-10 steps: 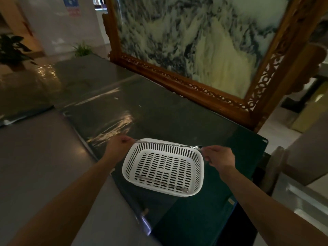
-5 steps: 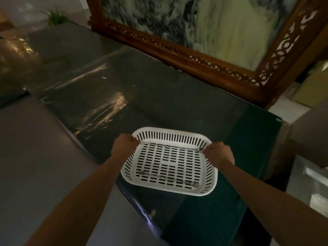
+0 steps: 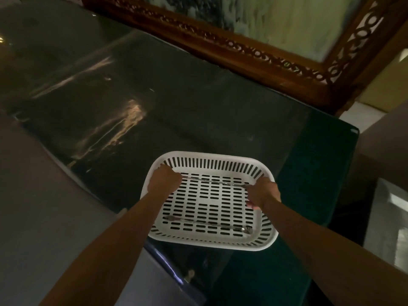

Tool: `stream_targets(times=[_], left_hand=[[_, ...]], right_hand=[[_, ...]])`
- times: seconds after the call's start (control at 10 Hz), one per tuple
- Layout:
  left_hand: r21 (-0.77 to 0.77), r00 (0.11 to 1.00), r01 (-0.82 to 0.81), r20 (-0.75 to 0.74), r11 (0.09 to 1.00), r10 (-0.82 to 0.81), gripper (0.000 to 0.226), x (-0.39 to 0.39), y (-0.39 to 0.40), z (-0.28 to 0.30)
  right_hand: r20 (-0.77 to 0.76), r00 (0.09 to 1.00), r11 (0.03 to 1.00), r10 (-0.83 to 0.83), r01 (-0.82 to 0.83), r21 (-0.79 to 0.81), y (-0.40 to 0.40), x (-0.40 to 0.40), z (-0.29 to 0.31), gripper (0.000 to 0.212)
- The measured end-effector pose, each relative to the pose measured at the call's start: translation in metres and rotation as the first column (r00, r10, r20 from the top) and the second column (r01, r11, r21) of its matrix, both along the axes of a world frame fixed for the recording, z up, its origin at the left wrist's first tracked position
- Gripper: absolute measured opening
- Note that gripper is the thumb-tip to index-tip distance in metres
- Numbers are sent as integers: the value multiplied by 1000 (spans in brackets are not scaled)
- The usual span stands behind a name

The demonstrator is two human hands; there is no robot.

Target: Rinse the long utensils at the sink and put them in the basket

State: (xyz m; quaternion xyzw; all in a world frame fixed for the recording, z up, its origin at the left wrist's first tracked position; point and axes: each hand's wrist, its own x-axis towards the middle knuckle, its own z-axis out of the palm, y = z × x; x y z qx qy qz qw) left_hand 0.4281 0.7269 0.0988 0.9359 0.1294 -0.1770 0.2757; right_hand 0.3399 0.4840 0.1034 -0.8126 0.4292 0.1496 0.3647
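Note:
A white slotted plastic basket (image 3: 212,161) sits on the dark glossy table. A long thin metal utensil (image 3: 215,181) stretches across the basket's inside, level and low over the floor near the far wall. My left hand (image 3: 163,181) grips its left end and my right hand (image 3: 262,192) grips its right end. A second long metal utensil (image 3: 209,224) lies flat on the basket floor near the front wall.
The dark table (image 3: 132,102) ends at a corner on the right. A carved wooden frame (image 3: 254,60) with a marble panel stands along its far edge. A grey counter (image 3: 33,206) lies at the left, and a metal surface (image 3: 388,221) sits at the far right.
Both hands have lowered the utensil from above the basket's far rim down inside it. The camera has tilted further down toward the basket.

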Motion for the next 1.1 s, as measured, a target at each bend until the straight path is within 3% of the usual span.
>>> stream_targets(times=[0.2,0.4,0.5,0.6,0.7,0.9,1.0,1.1], left_hand=[[0,996,86,-38,996,-86,16,3,3,-9],[11,991,87,-103,996,-86,17,-1,1,-10],[1,989,91,-117,996,-90,12,-3,2,-11],[32,983,141,-123,990,-136,7,-6,0,-15],[76,977,188,-118,979,-178,13,-13,-2,-13],[114,965,241,-129,964,-226,7,-19,-1,-10],[135,968,238,-108,962,-224,11,-22,-2,-6],[107,981,193,3,975,-194,27,-29,-3,2]], right_hand=[[-12,996,982,84,-80,173,7,8,-2,35],[-26,993,978,119,-113,176,11,9,-5,20],[-38,987,979,154,-148,140,13,7,-2,11],[-67,983,985,170,-169,29,16,3,-3,14],[-170,952,964,255,-264,-33,21,0,3,9],[-144,941,952,306,-300,63,19,-2,2,20],[-136,942,952,307,-301,63,19,-6,7,13],[-22,969,965,244,-241,108,11,-11,15,34]])
